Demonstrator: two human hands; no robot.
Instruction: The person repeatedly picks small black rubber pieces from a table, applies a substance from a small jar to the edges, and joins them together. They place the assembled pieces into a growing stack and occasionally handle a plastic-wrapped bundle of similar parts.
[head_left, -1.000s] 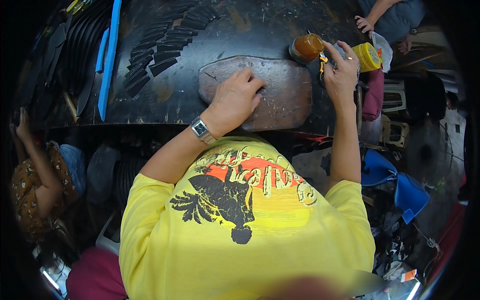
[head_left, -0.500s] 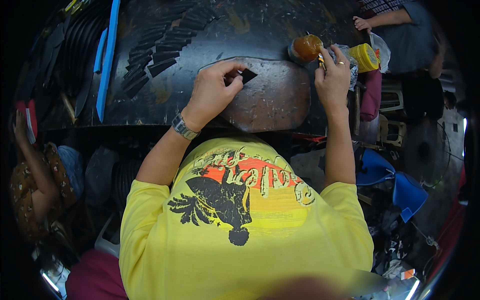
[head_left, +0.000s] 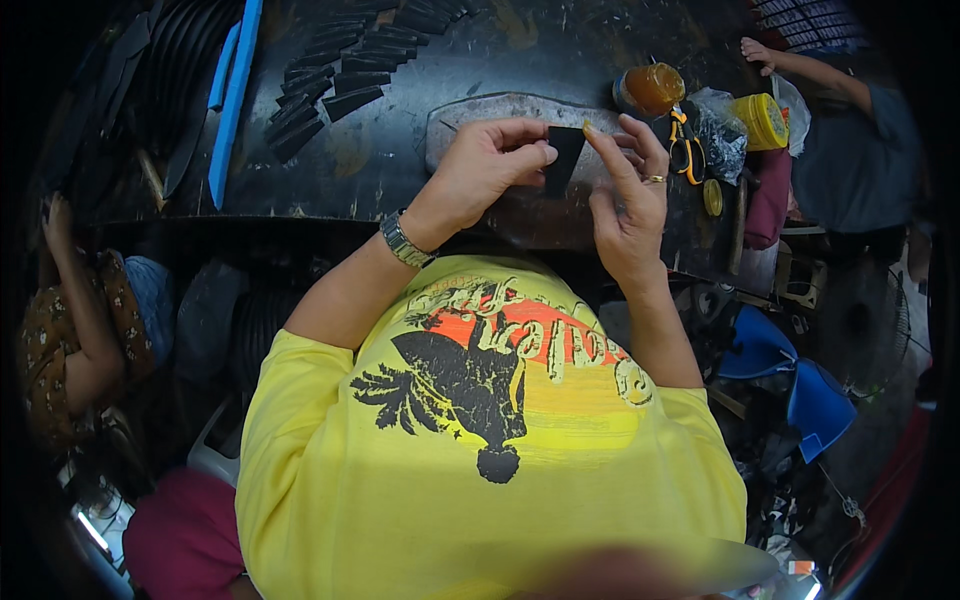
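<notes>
Both hands are up near the top middle of the frame, over the dark tabletop (head_left: 400,160). The left hand (head_left: 485,165) has its fingers pinched on a small black piece (head_left: 563,158), holding it just above a grey slab (head_left: 470,110). The right hand (head_left: 625,205) is right beside it, fingers loosely spread, index fingertip touching the piece's edge. An amber jar (head_left: 652,88) sits just to the upper right.
</notes>
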